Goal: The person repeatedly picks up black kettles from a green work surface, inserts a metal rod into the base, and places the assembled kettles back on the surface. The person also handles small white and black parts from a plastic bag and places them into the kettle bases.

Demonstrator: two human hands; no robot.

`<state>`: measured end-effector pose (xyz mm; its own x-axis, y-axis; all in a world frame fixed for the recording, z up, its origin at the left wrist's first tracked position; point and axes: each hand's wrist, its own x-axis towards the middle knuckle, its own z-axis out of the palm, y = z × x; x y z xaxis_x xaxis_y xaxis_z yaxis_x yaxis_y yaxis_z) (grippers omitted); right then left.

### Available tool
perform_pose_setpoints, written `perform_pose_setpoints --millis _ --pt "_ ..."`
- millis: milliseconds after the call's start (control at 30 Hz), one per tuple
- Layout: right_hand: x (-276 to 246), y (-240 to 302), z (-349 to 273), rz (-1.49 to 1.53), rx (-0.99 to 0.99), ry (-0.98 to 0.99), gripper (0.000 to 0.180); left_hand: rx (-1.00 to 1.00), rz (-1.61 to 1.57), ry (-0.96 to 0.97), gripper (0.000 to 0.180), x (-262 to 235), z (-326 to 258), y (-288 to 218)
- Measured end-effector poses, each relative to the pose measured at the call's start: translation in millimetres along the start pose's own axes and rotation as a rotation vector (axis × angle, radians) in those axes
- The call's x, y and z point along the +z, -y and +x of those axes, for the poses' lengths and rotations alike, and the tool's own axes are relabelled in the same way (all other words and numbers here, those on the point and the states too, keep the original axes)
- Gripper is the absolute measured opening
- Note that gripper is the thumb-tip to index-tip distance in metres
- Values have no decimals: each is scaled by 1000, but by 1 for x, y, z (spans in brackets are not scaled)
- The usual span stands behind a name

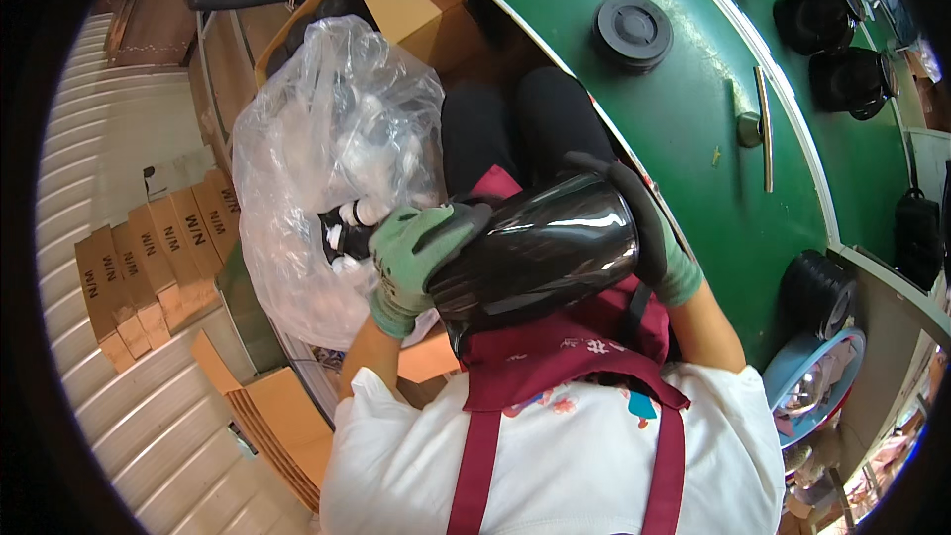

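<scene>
Across my lap lies a glossy black cylindrical vessel (550, 248), tilted with its wider end to the right. My left hand (424, 246), in a green and grey knit work glove, closes on the narrower left end. At the other end my right hand (649, 228), gloved the same way, wraps the wide rim from the outer side. Whether the vessel has a handle or spout is hidden. Just left of my left hand stands a large clear plastic bag (342, 149) with white and black parts inside; a small black and white piece (347, 233) shows beside my glove.
On the green table (693, 188) to the right sit a stack of round black lids (632, 32) and a metal rod (765, 129). Several black pitchers (850, 79) stand farther right. A blue basin (820, 386) is lower right. Brown cartons (163, 248) are stacked at left.
</scene>
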<state>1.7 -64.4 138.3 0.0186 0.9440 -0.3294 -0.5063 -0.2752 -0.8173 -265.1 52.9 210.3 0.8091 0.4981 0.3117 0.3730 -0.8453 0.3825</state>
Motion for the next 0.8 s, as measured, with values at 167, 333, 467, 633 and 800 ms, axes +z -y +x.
perform_pose_setpoints --millis 167,333,467,633,800 --pt "1 -3 -4 -410 -237 -115 75 -758 -1241 -91 40 47 -60 14" --pt "2 20 6 -279 -77 110 60 -777 -1186 -215 38 32 -40 -1" --pt "-5 15 12 334 513 0 69 -26 -46 27 33 1 2 0" --pt "2 -1 1 -457 -430 14 60 -891 -1939 -165 45 81 -127 53" --pt "-6 -6 9 -217 63 56 55 -571 -560 35 48 27 -46 27"
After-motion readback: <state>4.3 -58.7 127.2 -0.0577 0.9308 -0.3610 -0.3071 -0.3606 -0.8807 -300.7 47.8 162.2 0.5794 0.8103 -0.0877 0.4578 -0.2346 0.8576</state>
